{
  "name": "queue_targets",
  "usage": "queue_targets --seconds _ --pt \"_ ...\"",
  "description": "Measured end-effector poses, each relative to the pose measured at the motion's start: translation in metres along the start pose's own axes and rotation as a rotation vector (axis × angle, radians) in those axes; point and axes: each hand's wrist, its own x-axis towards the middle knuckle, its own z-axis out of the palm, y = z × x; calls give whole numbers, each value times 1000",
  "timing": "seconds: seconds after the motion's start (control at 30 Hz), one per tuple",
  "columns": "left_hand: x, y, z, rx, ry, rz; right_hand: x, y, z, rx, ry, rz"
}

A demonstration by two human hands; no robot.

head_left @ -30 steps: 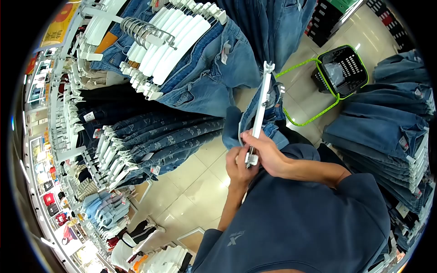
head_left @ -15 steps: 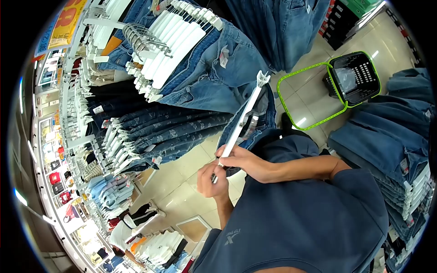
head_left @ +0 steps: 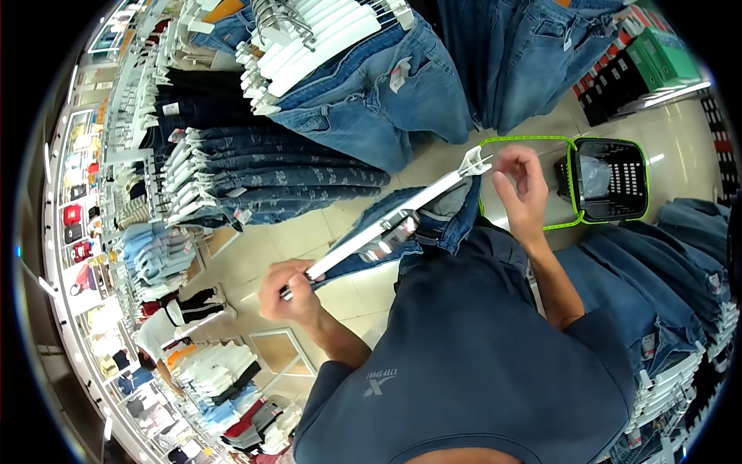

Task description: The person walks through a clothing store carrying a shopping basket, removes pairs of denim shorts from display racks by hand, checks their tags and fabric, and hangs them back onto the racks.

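Note:
My left hand (head_left: 292, 291) is closed round one end of a white clip hanger (head_left: 417, 199), which slants up to the right in front of my waist. A pair of dark blue jeans (head_left: 444, 228) hangs from the hanger, with part of the waistband and a shiny label in view. My right hand (head_left: 522, 182) is beside the hanger's far clip end, fingers curved, with a gap between thumb and fingers. It holds nothing I can see.
Racks of jeans on white hangers (head_left: 332, 46) stand ahead and to the left. A black shopping basket (head_left: 610, 209) with a green handle is on the tiled floor at right. More jeans (head_left: 595, 294) hang close by my right arm. A person (head_left: 158, 332) bends at a rack, lower left.
My right hand has left the middle of the hanger and moved right to its far clip end. My left hand has shifted left with the hanger, which now slants more flatly.

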Motion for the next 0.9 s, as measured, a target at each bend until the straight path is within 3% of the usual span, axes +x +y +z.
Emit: queue_targets --seconds 0.07,0.17,0.23,0.33,0.63,0.9 --pt "4 5 1 -59 39 -44 17 -20 4 -196 12 -186" --pt "10 7 1 -184 25 -99 30 -17 5 85 -342 -171" --pt "14 1 3 -195 52 -171 37 -9 6 44 -503 -250" --pt "18 -8 -5 -221 63 -270 31 -3 7 168 -632 -21" --pt "9 -35 15 -166 104 -355 32 10 37 267 -284 125" --pt "6 -49 26 -240 88 -409 30 22 37 170 -213 87"
